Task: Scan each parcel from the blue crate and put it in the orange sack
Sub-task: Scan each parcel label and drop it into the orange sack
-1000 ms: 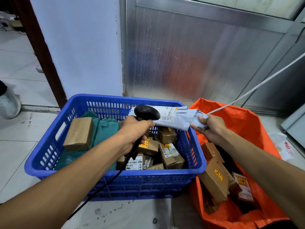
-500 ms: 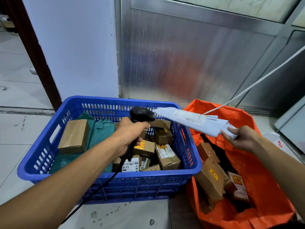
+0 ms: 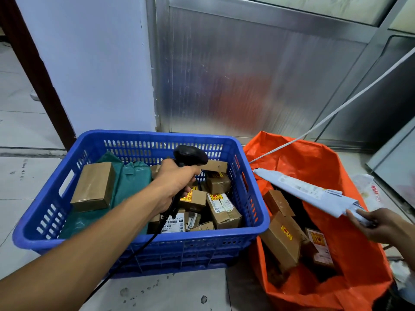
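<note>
Parcel sorting room: crate of labelled boxes, scanner, sack.

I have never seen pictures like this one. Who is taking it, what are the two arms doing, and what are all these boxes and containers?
There is no machine here. The camera sits on a person's head and looks down, so the two arms are that person's own. The left hand grips a black barcode scanner with a cord, above a blue crate on the tiled floor. The crate holds brown cardboard parcels and green bags. The right hand holds one end of a pale grey mailer over the open orange sack, which stands beside the crate and already contains several boxes. A white cord runs up from the sack.
</note>
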`<state>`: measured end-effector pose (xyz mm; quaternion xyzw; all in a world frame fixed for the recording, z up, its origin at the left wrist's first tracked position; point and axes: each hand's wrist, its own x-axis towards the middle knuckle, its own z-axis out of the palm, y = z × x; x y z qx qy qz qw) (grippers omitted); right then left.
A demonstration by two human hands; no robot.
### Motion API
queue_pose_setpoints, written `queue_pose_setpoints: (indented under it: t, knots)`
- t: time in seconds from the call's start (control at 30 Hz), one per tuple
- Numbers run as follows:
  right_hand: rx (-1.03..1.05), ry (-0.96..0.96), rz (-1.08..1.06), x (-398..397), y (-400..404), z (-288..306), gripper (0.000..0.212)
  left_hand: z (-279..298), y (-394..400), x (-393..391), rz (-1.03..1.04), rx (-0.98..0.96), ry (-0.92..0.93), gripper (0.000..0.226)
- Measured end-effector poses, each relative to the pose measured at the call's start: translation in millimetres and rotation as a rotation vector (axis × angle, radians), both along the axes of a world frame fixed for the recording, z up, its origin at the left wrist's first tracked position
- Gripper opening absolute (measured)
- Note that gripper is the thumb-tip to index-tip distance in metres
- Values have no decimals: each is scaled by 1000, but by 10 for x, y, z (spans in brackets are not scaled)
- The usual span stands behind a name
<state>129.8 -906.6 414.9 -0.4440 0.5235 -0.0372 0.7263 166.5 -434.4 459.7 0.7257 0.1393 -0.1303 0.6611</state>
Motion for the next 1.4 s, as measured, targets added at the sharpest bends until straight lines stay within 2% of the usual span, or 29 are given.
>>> queue_pose_setpoints:
  t: [0.03,0.13,0.27,0.4,0.53,0.63,0.73,0.8,0.83,0.9,0.93,1.0,1.1,1.23,1.4]
  knots:
    - [3,4,-28,-12,16,23,12,-7,-9,3,-3,1,-2,8]
    - [-6,0,-38,20,97,8,21,-26,-40,12,-12,9,-3,7]
    - [-18,28,68,105,250,-7,11,-57,-60,23,-8,11,16,10]
    - [-37,43,70,239,294,-163,26,-75,-59,35,-1,29,11,11]
    - [-41,82,140,386,380,-309,13,-82,-54,42,0,30,6,9]
    - [-94,212,190,451,505,-356,13,-84,-44,46,-3,31,7,6]
    - [-251,347,275,524,518,-461,11,-90,-42,54,-2,32,7,6]
    - [-402,387,255,701,297,-707,19,-89,-41,63,-3,32,5,7]
    - [-488,405,205,876,-10,-1014,23,-88,-36,63,-3,30,5,8]
    - [-627,443,175,1110,-340,-1344,22,-83,-31,65,-5,30,6,8]
    - [-683,452,206,1116,-284,-1283,18,-83,-30,63,-5,31,7,7]
    - [-738,369,243,1033,68,-951,13,-76,-28,56,-8,35,8,6]
    - [-816,270,469,831,810,-383,17,-58,-20,36,-20,39,8,6]
    - [-949,189,755,897,1324,-221,20,-34,9,20,-19,50,3,6]
    - [-990,6,939,1086,1897,-112,17,8,68,13,4,31,4,7]
